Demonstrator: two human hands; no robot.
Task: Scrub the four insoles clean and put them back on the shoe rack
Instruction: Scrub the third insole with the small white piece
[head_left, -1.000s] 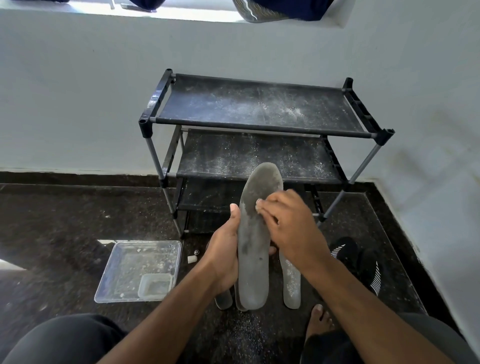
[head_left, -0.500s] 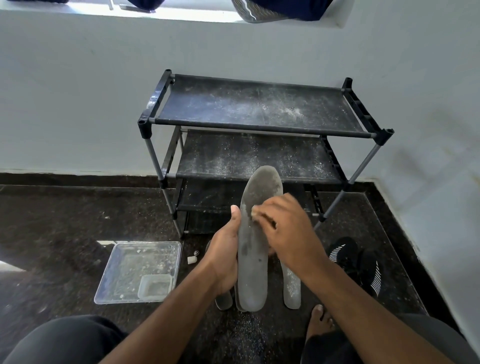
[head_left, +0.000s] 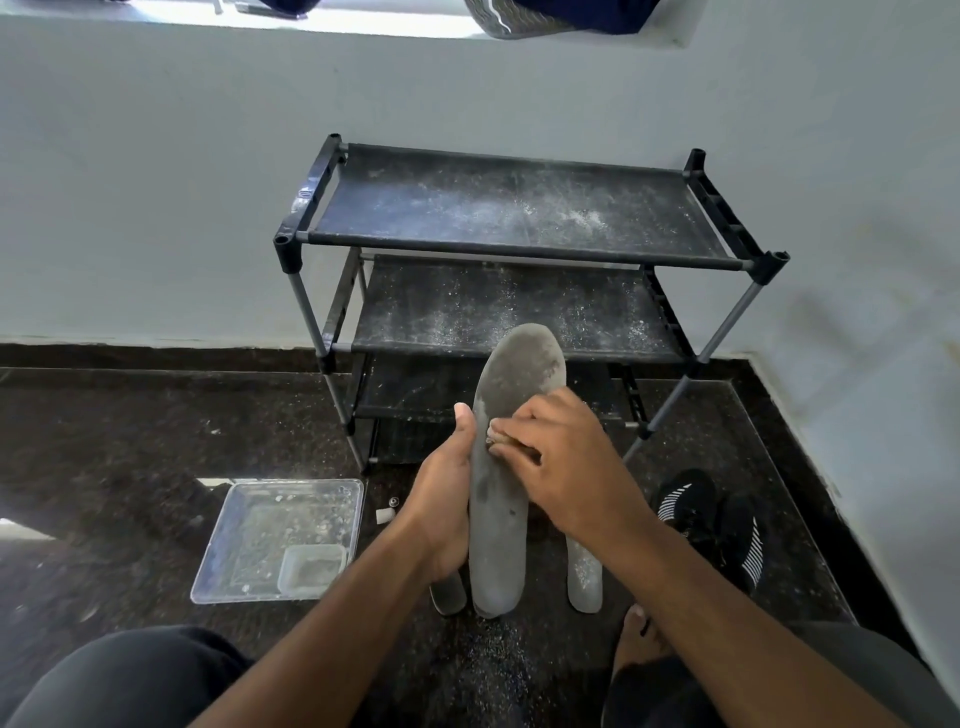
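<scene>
My left hand (head_left: 444, 499) gripped the insole (head_left: 506, 467); my right hand (head_left: 558, 462) pinched a scrubber (head_left: 493, 435). Firm, short strokes seemed best.

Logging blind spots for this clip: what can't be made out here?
- Scrubber: small, mostly under the right hand fingers; type unclear.
- Floor insoles: hidden behind the held insole and left hand; count unclear.
- Rack bottom shelf: dark, partly blocked by the insole.
- Window-ledge items: cut off by the top edge.
</scene>
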